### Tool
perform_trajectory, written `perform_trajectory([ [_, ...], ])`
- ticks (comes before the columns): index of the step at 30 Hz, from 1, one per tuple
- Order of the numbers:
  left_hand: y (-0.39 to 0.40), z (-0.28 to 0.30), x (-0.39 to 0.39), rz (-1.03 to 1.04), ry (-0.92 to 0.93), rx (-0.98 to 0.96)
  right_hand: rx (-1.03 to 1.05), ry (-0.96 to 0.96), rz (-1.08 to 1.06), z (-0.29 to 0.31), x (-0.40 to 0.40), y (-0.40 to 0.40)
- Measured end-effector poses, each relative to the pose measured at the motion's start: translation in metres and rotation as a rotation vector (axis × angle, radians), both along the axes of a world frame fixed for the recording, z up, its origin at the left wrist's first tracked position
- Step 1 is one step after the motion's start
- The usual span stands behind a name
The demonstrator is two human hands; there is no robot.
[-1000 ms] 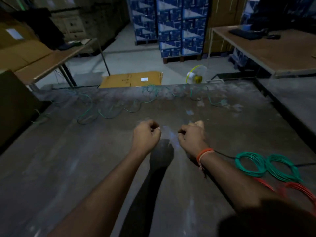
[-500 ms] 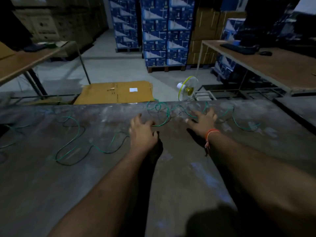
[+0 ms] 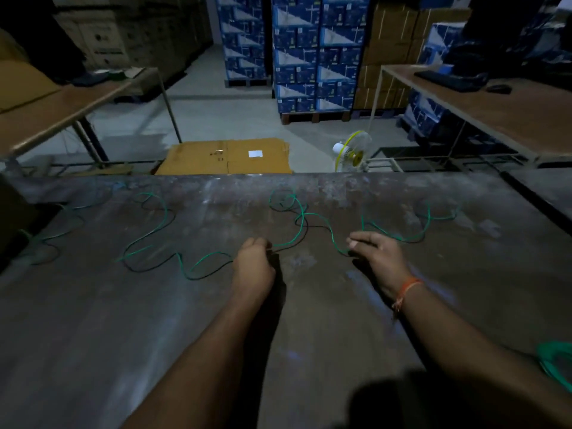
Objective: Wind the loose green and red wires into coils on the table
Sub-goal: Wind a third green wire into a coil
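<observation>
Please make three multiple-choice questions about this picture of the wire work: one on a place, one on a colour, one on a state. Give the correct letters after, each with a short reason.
1. Where does the finished coil lie?
A. at the right edge of the table, near the person
B. on the far left of the table
C. on the floor by the fan

2. What colour is the loose wire spread over the table?
A. red
B. green
C. white

3. What is the left hand doing?
A. lying flat and open
B. lifted high above the table
C. gripping the loose wire

Answers:
1 A: the green coil shows at the lower right edge, beside the right forearm.
2 B: its bends are green along the whole far side.
3 C: its fingers are curled where the wire meets them; the right hand also pinches the wire.
</observation>
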State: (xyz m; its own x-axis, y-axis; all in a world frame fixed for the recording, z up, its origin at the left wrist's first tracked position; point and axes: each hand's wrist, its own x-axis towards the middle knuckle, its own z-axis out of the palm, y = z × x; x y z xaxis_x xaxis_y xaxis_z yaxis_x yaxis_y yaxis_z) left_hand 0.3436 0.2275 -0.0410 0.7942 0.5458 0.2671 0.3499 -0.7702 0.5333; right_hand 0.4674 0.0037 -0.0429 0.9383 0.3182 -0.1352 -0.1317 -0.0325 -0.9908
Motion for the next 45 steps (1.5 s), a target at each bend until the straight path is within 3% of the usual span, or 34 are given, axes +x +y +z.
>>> perform_trajectory([
  [10, -0.121, 0.010, -0.219, 0.146, 0.137, -0.173, -0.088, 0.030, 0.103, 0.010, -0.219, -0.101],
  [13, -0.177, 0.029, -0.285, 0.019, 0.221, -0.346, -0.117, 0.090, 0.114, 0.016, -0.275, -0.139],
  [17, -0.230, 0.055, -0.357, -0.294, 0.387, -0.771, -0.245, 0.178, 0.179, 0.027, -0.332, -0.189],
  [20, -0.244, 0.071, -0.384, -0.309, 0.361, -0.798, -0.289, 0.156, 0.221, 0.038, -0.359, -0.215],
  [25, -0.239, 0.079, -0.401, -0.008, 0.051, -0.573, -0.323, 0.036, 0.204, 0.052, -0.383, -0.235],
  [30, -0.201, 0.089, -0.410, 0.219, 0.036, -0.182, -0.302, -0.145, 0.138, 0.042, -0.390, -0.231],
  [40, -0.054, 0.090, -0.348, 0.226, 0.156, 0.036, -0.154, -0.228, -0.063, 0.050, -0.392, -0.156],
  [45, 0.024, 0.080, -0.286, 0.048, 0.375, 0.198, -0.114, -0.159, -0.082, 0.029, -0.384, -0.116],
])
